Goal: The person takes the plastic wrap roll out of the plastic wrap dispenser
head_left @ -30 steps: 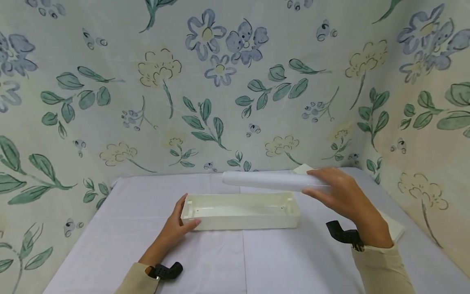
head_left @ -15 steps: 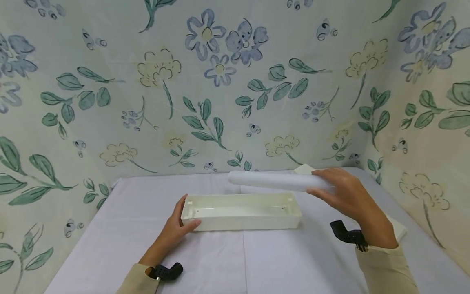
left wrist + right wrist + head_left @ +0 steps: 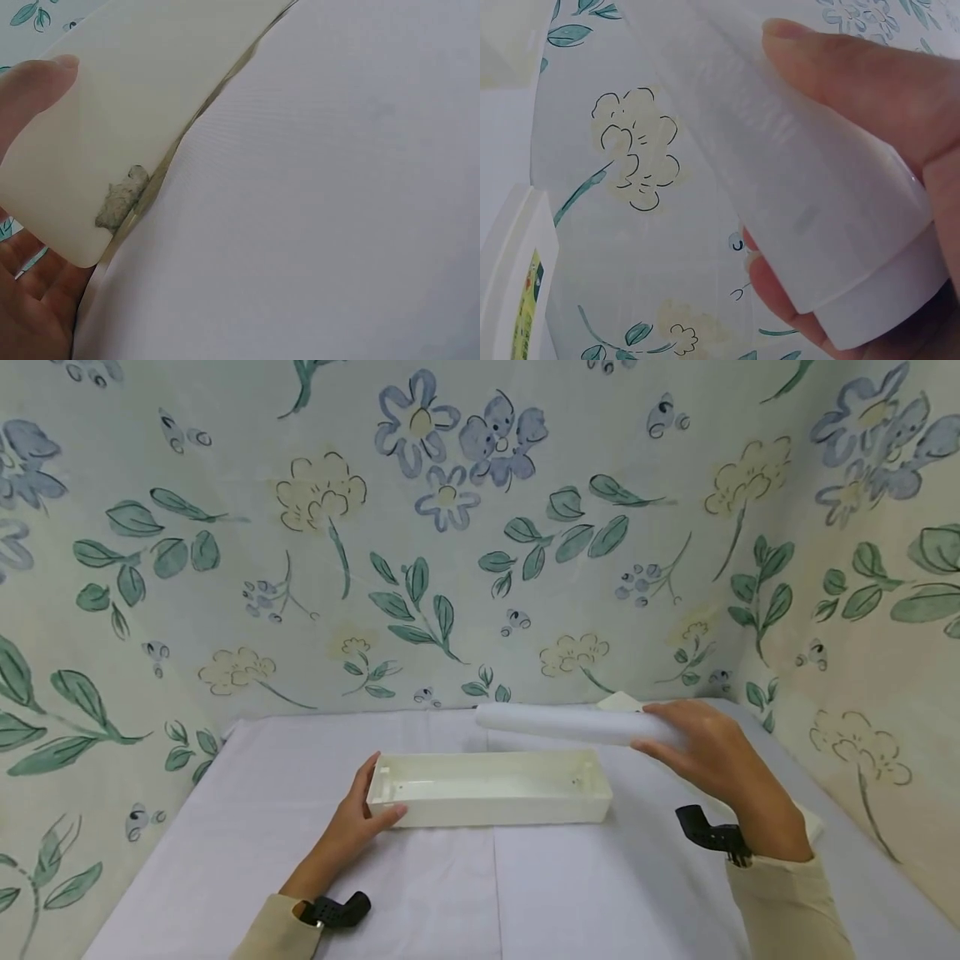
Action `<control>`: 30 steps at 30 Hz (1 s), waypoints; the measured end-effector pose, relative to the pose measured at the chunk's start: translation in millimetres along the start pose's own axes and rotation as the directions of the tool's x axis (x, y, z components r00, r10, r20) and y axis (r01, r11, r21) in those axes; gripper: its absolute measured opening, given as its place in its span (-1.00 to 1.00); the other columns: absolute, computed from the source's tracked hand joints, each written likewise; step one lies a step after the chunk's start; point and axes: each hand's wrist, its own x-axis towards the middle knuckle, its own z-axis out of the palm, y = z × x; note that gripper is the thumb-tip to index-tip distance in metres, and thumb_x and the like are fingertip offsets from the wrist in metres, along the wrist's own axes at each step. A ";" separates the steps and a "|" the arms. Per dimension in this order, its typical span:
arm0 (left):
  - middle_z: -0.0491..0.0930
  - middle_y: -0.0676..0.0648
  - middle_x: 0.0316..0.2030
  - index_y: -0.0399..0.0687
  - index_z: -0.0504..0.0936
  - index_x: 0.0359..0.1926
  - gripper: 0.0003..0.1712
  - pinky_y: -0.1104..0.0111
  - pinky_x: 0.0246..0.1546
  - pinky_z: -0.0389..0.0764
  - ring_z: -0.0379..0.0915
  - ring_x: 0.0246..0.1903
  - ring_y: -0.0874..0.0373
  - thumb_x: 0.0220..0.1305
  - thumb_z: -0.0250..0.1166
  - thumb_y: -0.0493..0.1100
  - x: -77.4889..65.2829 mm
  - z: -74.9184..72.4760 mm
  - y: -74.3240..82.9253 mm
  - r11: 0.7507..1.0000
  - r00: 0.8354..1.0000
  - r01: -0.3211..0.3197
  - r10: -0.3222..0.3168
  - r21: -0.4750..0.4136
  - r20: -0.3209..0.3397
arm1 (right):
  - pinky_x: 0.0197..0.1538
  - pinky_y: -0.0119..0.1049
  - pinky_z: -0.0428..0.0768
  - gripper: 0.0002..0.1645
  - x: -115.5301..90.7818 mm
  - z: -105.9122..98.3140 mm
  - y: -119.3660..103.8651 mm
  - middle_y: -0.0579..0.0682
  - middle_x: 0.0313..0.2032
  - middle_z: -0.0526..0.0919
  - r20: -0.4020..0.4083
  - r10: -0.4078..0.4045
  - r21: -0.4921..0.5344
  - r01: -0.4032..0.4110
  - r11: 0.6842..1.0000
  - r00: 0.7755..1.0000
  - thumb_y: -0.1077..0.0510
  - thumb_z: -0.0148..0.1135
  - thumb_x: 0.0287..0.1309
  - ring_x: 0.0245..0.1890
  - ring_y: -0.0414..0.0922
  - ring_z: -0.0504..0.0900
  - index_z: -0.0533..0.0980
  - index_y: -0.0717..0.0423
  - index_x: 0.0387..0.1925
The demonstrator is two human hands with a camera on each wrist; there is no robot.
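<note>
A long, open-topped cream plastic box lies on the table. My left hand grips its left end, thumb on the front wall and fingers round the far side. Close up in the left wrist view, the box wall carries a rough grey patch near its lower corner. Above and behind the box, my right hand holds a white roll of plastic film by its right end, nearly level. In the right wrist view the roll shows a narrower core end between thumb and fingers.
A long, pale flat-sided piece lies behind my right hand, partly hidden by it. In the right wrist view, a white piece with a yellow-green label stands at the left. White cloth covers the table; floral fabric hangs behind.
My right hand has shifted a little to the right with the film roll. The left hand and the box stay in place; the head view has tilted slightly.
</note>
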 end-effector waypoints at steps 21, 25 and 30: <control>0.03 -0.14 0.46 0.24 -0.17 0.52 0.12 -0.16 0.30 0.11 0.01 0.40 -0.14 0.15 0.38 0.13 4.5 -0.1 -4.1 1.000 1.000 0.009 -0.009 0.014 -0.003 | -0.37 0.00 0.57 -0.36 -5.0 -0.1 11.4 0.20 -0.24 0.68 -0.022 0.016 -0.018 -0.016 1.000 1.000 0.15 0.60 -0.33 -0.31 0.09 0.60 0.61 0.29 -0.09; 0.04 -0.16 0.46 0.22 -0.17 0.52 0.11 -0.16 0.30 0.12 0.02 0.40 -0.15 0.16 0.39 0.09 3.3 0.3 -2.6 1.000 1.000 0.011 -0.011 0.017 -0.002 | -0.37 0.00 0.57 -0.36 -6.6 -0.1 13.3 0.21 -0.22 0.68 -0.006 0.037 -0.019 -0.037 0.999 0.999 0.15 0.60 -0.31 -0.30 0.09 0.59 0.60 0.29 -0.09; 0.02 -0.24 0.46 0.07 -0.17 0.52 0.10 -0.17 0.29 0.13 0.02 0.39 -0.20 0.18 0.38 -0.03 -1.7 -0.2 10.0 1.000 1.000 0.012 -0.012 -0.010 -0.002 | -0.35 0.02 0.57 -0.36 -7.0 -1.2 14.7 0.22 -0.20 0.68 0.019 0.065 -0.018 -0.064 0.998 0.998 0.12 0.60 -0.30 -0.28 0.11 0.59 0.61 0.28 -0.08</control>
